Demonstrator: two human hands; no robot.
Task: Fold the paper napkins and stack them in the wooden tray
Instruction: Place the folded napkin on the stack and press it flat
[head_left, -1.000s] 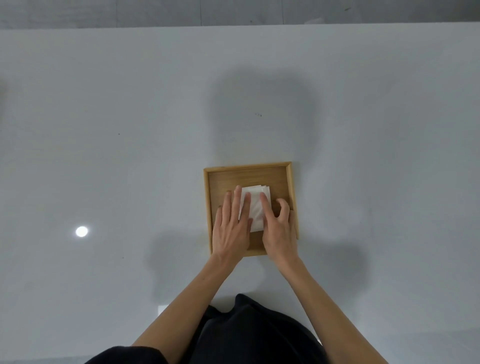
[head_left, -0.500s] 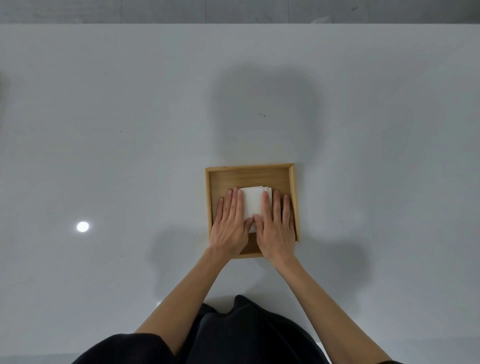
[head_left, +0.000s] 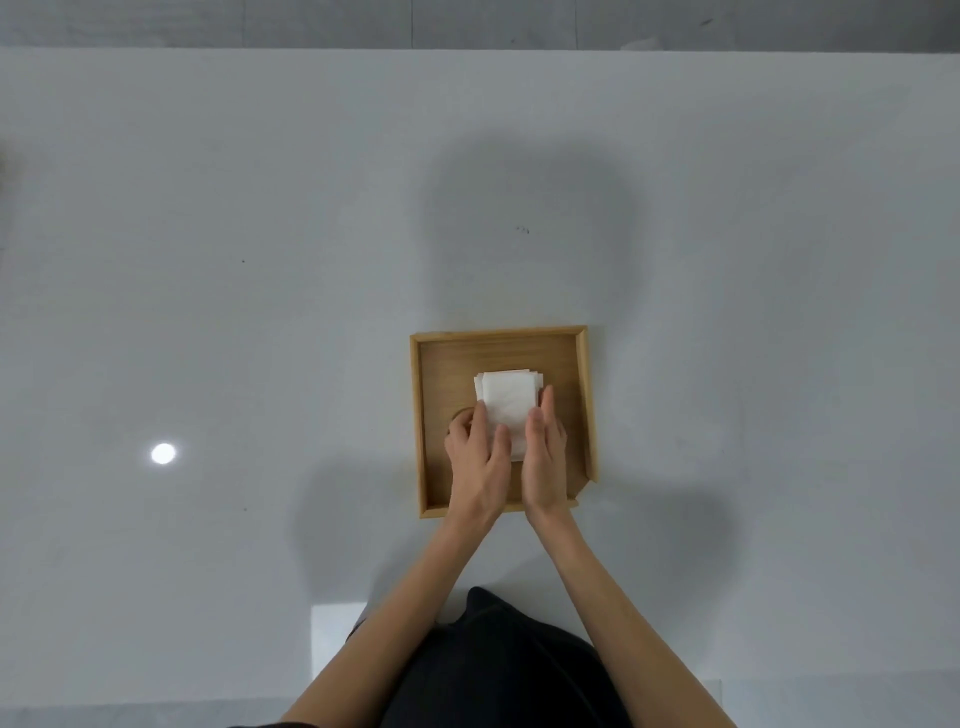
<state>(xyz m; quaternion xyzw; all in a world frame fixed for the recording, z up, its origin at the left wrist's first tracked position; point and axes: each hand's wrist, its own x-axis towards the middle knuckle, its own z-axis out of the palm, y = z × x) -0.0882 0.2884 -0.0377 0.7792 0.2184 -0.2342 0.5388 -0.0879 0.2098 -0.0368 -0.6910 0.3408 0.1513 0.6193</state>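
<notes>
wooden tray (head_left: 498, 332): near table's (head_left: 208, 312) front edge | napkin stack (head_left: 506, 400): tray centre | left hand (head_left: 475, 462): holds left side | right hand (head_left: 545, 452): flat against right

Brightness: moderately bright and even; the pale grey worktop (head_left: 208, 208) reads cool and flat.
Source: overhead; a small round lamp reflection (head_left: 163, 453) glares white on the worktop, left of the wooden tray (head_left: 583, 405).
Shadows: soft-edged; one broad shadow (head_left: 524, 228) beyond the tray, and two fainter shadows beside the forearms, left (head_left: 353, 499) and right (head_left: 670, 519).
Highlights: the napkins (head_left: 506, 400) are nearly bleached, with little surface detail.
Focus: centre reasonably sharp; fine texture is smeared, as if by compression.
Distortion: wide-angle; forearms loom large towards the bottom edge.
</notes>
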